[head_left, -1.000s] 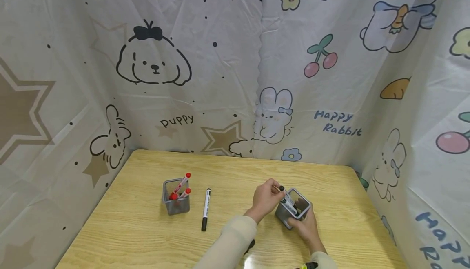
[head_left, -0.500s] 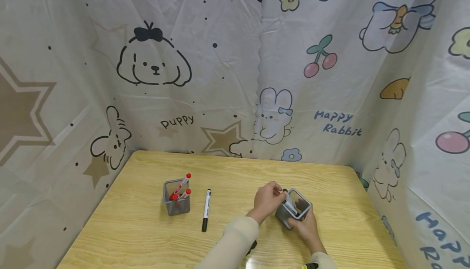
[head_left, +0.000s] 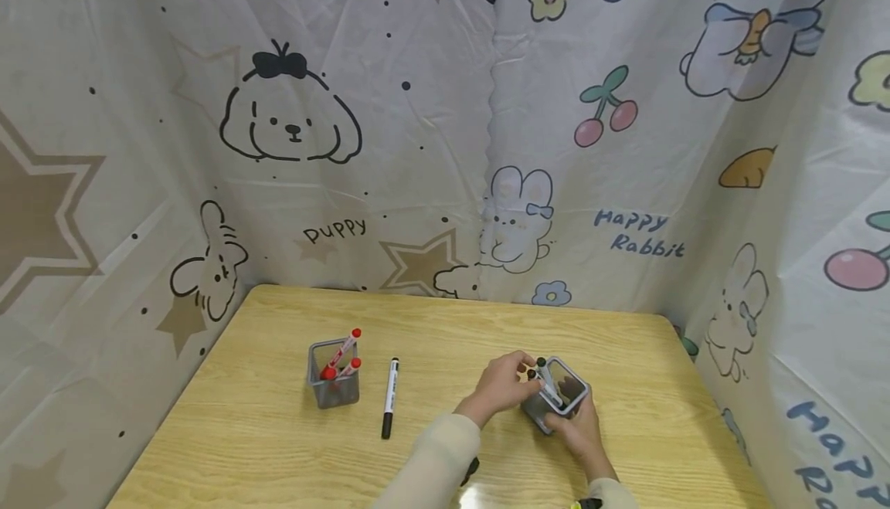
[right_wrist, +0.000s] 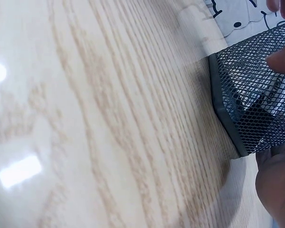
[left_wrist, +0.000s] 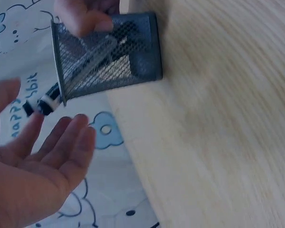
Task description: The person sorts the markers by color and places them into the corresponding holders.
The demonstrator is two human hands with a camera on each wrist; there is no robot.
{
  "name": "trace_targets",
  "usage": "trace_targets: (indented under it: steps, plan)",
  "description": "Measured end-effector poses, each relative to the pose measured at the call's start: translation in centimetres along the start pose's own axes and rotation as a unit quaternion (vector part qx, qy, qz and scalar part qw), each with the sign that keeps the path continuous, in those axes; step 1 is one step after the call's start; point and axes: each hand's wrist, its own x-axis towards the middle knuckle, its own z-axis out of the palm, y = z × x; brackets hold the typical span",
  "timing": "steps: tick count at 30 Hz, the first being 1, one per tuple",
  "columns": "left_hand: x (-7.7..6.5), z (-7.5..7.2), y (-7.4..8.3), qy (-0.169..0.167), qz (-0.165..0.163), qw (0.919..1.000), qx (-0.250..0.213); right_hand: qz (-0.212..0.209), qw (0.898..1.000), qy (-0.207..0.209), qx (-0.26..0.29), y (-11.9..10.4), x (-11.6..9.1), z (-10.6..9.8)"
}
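Note:
A grey mesh pen holder (head_left: 537,410) at the right of the table is gripped by my right hand (head_left: 581,425), the thumb on its near side. Inside it lean black-capped markers (head_left: 548,383), their ends poking out past the rim. At the rim's left side is my left hand (head_left: 499,387), fingers parted and thumb apart. The left wrist view has that left hand (left_wrist: 38,175) beside the marker caps (left_wrist: 48,100), with no marker held; whether a fingertip touches a cap I cannot tell. In the right wrist view, marker bodies show dimly through the mesh (right_wrist: 256,95).
Another mesh pen holder (head_left: 337,391) with red-capped markers (head_left: 344,348) stands at the left. Between the holders a black-and-white marker (head_left: 391,398) lies on the wooden table (head_left: 278,447). A printed curtain (head_left: 417,146) hangs around the back and sides.
My left hand has let go of a marker, which now leans in the held pen holder, and its fingers have spread and drawn back slightly left. My right hand keeps its grip.

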Motion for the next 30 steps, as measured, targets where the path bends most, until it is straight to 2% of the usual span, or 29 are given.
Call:
trace_targets:
  steps: [5, 10, 19, 23, 26, 30]
  plan:
    - [-0.4, -1.0, -0.1, -0.05, 0.019, 0.9948, 0.087, -0.006, 1.0, -0.001, 0.01, 0.1, 0.1, 0.0]
    - [-0.7, -1.9, -0.1, -0.068, 0.033, 0.9836, 0.164, 0.005, 1.0, -0.001, -0.006, 0.1, 0.1, 0.0]
    - [-1.6, -3.0, -1.0, -0.053, 0.037, 0.9711, 0.23, 0.009, 1.0, -0.003, -0.008, 0.2, 0.0, 0.0]
    - [-1.9, -3.3, -1.3, -0.048, 0.032, 0.9627, 0.264, 0.006, 1.0, -0.007, -0.003, -0.4, -0.2, -0.1]
    - [-2.0, -3.7, -1.4, -0.061, 0.021, 0.9574, 0.281, 0.008, 1.0, -0.006, -0.004, -0.3, -0.1, -0.1]
    - [-2.1, -4.7, -1.5, -0.085, -0.001, 0.9552, 0.284, 0.012, 1.0, -0.003, -0.012, 0.3, 0.2, -0.1]
